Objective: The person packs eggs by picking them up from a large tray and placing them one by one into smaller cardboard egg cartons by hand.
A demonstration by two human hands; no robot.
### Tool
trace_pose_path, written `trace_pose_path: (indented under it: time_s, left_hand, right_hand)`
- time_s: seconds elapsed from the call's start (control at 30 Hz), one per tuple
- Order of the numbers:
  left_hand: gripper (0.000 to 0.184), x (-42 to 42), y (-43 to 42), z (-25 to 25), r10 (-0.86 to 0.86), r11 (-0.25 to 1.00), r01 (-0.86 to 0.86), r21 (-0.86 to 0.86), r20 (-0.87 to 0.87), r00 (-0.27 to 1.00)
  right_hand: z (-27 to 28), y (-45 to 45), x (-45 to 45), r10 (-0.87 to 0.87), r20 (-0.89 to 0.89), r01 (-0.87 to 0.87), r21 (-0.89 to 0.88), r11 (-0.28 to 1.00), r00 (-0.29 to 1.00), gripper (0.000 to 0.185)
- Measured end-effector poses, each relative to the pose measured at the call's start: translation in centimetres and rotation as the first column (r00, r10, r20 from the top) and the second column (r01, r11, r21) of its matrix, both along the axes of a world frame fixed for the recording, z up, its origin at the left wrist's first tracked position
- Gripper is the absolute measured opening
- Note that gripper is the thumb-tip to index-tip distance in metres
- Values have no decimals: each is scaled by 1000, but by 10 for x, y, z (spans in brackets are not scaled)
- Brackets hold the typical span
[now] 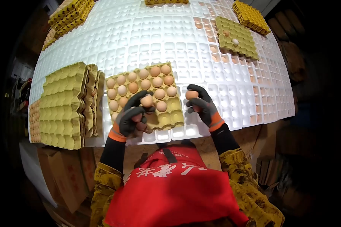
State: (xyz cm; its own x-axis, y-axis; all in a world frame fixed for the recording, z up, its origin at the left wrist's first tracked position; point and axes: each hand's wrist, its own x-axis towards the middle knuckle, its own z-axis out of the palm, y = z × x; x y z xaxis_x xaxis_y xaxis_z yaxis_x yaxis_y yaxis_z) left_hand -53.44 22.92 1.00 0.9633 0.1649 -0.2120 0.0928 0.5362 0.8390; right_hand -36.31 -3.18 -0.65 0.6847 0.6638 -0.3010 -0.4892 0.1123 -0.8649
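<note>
Your left hand (127, 118) is curled round at least two eggs (146, 100) over the egg tray (172, 117). Right hand (205, 106) looks half-curled round two.

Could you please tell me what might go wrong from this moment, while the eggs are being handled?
The left grip holds several eggs at once, so they might knock together and crack. Some are above the part-filled egg tray; one slipping could hit an egg already seated there. The right grip has an egg at its fingertips; if it loosens, the egg could drop onto the white surface.
</note>
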Motion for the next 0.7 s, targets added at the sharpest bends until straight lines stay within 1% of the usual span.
trace_pose_path:
  time_s: [0.03, 0.07, 0.1, 0.13, 0.17, 0.2, 0.23, 0.27, 0.3, 0.33, 0.37, 0.4, 0.47, 0.5, 0.53, 0.57, 0.6, 0.63, 0.67, 0.7]
  left_hand:
    - [52, 8, 2, 5, 8, 997, -1, 83, -96, 995]
    - [48, 19, 6, 10, 22, 986, 10, 165, -191, 981]
    - [41, 25, 13, 2, -30, 913, 124, 390, -237, 971]
    - [46, 36, 7, -15, -89, 519, 19, 855, 32, 995]
    - [44, 47, -18, -12, -94, 154, 145, 977, -131, 987]
    - [41, 51, -36, -7, -18, -238, 246, 940, -257, 966]
    - [42, 58, -43, -30, -6, -375, 236, 897, -257, 966]
    - [40, 63, -46, -32, -10, -376, 247, 893, -271, 963]
    - [38, 66, -47, -30, -12, -382, 258, 887, -284, 959]
    - [37, 68, -49, -27, -9, -388, 273, 880, -300, 954]
    - [32, 70, -51, -21, -7, -366, 251, 896, -272, 962]
    - [35, 70, -51, -15, -35, -364, 315, 876, -351, 936]
    - [38, 61, -48, -16, -54, -312, 126, 942, -150, 987]
    - [42, 56, -47, -14, 24, -273, 140, 952, -138, 990]
    - [45, 50, -47, -5, 50, -184, 78, 980, -70, 996]
    - [47, 47, -54, 6, 51, -49, 87, 995, -85, 995]
    - [49, 41, -66, 12, 61, 89, 101, 991, -106, 992]
    - [49, 38, -89, 14, 48, 208, 141, 968, -154, 987]
    - [50, 40, -114, 13, 26, 317, 172, 933, -190, 981]
    - [49, 38, -139, -3, -87, 305, 104, 946, -81, 993]
  right_hand:
    - [2, 13, 5, 97, 107, -70, -234, 970, 990, 49]
    - [1, 27, 5, 254, 544, -23, -395, 918, 800, 50]
    - [1, 41, 5, 366, 826, 223, -490, 843, 430, 51]
    - [10, 52, 3, 468, 838, 306, -540, 784, 281, 37]
    - [-21, 71, 15, 645, 758, 394, -624, 675, 95, 27]
    - [-54, 82, 18, 638, 768, 512, -571, 642, 58, 25]
    - [-53, 82, 20, 666, 742, 496, -607, 622, 73, 25]
    - [-28, 77, 17, 692, 691, 392, -708, 587, 211, 28]
    - [-19, 67, 11, 520, 783, 363, -621, 695, 342, 33]
    - [-16, 55, 2, 323, 826, 355, -506, 786, 463, 39]
    - [-13, 41, -3, 202, 800, 287, -420, 861, 565, 44]
    - [-10, 23, -9, 91, 743, 223, -312, 924, 663, 49]
    - [0, -22, -32, 58, 627, 185, -316, 931, 777, 50]
    - [-8, -49, -45, 98, 731, 263, -364, 893, 676, 49]
    - [-1, -81, -49, 135, 729, 226, -375, 899, 671, 48]
    - [-3, -114, -55, 176, 741, 305, -464, 832, 648, 49]
    - [-12, -148, -55, 107, 678, 294, -449, 844, 727, 51]
    - [-28, -187, -50, 149, 706, 350, -509, 786, 692, 52]
    - [-22, -217, -46, 223, 712, 423, -606, 673, 666, 53]
    - [-16, -238, -40, 197, 698, 458, -629, 628, 688, 54]
